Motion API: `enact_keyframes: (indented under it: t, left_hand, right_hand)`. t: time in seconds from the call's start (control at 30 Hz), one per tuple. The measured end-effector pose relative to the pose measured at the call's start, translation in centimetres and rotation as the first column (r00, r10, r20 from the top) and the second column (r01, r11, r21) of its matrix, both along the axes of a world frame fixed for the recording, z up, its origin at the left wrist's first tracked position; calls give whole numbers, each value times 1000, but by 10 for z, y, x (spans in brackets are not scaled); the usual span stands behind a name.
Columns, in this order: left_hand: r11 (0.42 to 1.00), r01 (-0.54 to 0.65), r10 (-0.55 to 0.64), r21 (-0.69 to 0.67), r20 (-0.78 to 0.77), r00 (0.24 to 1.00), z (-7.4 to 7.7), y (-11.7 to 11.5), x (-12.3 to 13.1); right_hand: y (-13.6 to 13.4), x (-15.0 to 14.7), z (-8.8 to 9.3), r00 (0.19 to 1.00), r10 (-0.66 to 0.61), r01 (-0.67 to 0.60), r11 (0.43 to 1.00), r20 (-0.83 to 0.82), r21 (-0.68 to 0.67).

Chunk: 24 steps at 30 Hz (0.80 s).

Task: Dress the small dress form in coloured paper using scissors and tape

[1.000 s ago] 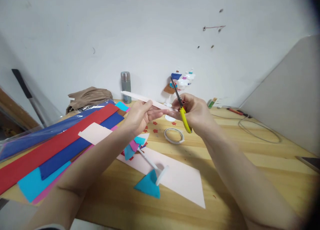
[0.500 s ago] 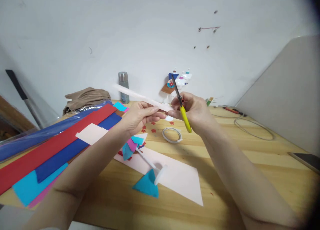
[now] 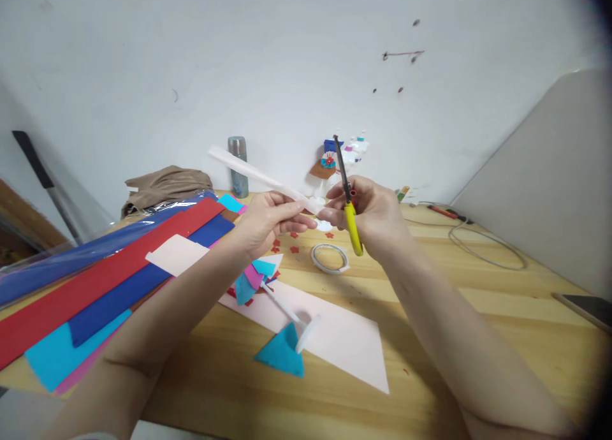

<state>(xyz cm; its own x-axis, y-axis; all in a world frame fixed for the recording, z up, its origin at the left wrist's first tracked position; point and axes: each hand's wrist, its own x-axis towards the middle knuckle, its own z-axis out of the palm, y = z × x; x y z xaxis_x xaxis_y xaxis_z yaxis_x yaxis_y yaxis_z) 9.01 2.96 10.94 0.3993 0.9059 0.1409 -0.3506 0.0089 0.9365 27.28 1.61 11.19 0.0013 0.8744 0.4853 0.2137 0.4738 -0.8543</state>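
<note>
A narrow pale pink paper strip [image 3: 258,173] slants between my hands above the table. My left hand [image 3: 275,222] pinches it near its lower right part, thumb on top, while its long end sticks up to the left. My right hand [image 3: 370,213] touches the strip's right end with thumb and fingertips. Also held in that hand are scissors [image 3: 352,226] with yellow handles, their dark blades pointing up and away. Below my hands lie a roll of tape [image 3: 329,259] and small red paper flowers [image 3: 294,250]. A white stick with a round base [image 3: 308,335] rests on a pale pink sheet [image 3: 354,338].
Coloured sheets, including a red one [image 3: 109,271], are stacked at left beside a brown cloth [image 3: 167,188]. A flask [image 3: 238,167] and a decorated white stand [image 3: 329,162] are near the wall. A cable [image 3: 478,255] and a phone-like dark slab [image 3: 586,309] lie at right.
The strip's free left end has swung a little up and left. The scissors in my right hand have turned slightly more upright. Both hands keep nearly the same places.
</note>
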Motion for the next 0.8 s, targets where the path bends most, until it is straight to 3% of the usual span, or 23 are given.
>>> enact_keyframes:
  t: [0.47,0.67,0.8]
  left_hand:
    - [998,-70,70,-1,88,994,-1,1,-2]
    - [986,-169,169,-16,66,983,-3,0,3]
    - [985,-170,170,-2,37,985,-3,-3,3]
  right_hand:
    - [5,4,-4,999,30,-30,999,-16,-21]
    - [4,1,-4,994,113,-113,993,12,-20]
    - [-2,-5,-2,997,39,-40,999,69,17]
